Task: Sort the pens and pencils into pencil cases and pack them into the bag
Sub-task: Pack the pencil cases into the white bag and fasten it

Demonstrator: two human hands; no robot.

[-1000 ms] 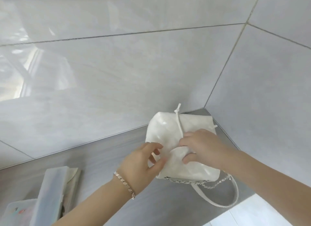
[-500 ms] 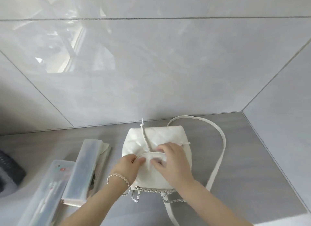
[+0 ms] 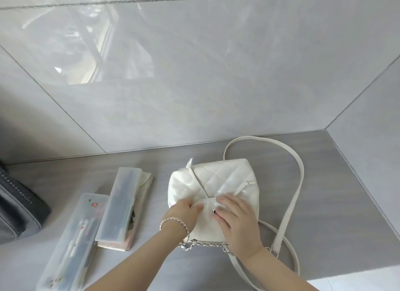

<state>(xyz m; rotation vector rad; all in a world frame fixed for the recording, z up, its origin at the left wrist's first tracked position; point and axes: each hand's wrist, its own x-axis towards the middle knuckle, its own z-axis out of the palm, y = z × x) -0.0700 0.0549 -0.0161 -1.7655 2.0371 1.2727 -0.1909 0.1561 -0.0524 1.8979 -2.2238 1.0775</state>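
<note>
A small white quilted bag (image 3: 218, 178) lies on the grey counter, its flap toward me with a metal snap showing. My left hand (image 3: 184, 212) grips the left edge of the flap, fingers tucked at its rim. My right hand (image 3: 236, 219) rests on the flap beside the snap, fingers spread and pressing down. Two translucent pencil cases lie left of the bag: one (image 3: 118, 204) stacked on a thin booklet, the other (image 3: 73, 241) nearer me, with pens faintly visible inside.
The bag's long white strap (image 3: 292, 195) loops to the right, and a silver chain (image 3: 203, 245) runs along its near edge. A dark zipped pouch (image 3: 17, 208) sits at the far left. Glossy tiled walls (image 3: 194, 74) close the back and right.
The bag went from held up against the wall to lying flat on the counter. Both hands stay on its flap, which now shows the snap. The view has tilted down.
</note>
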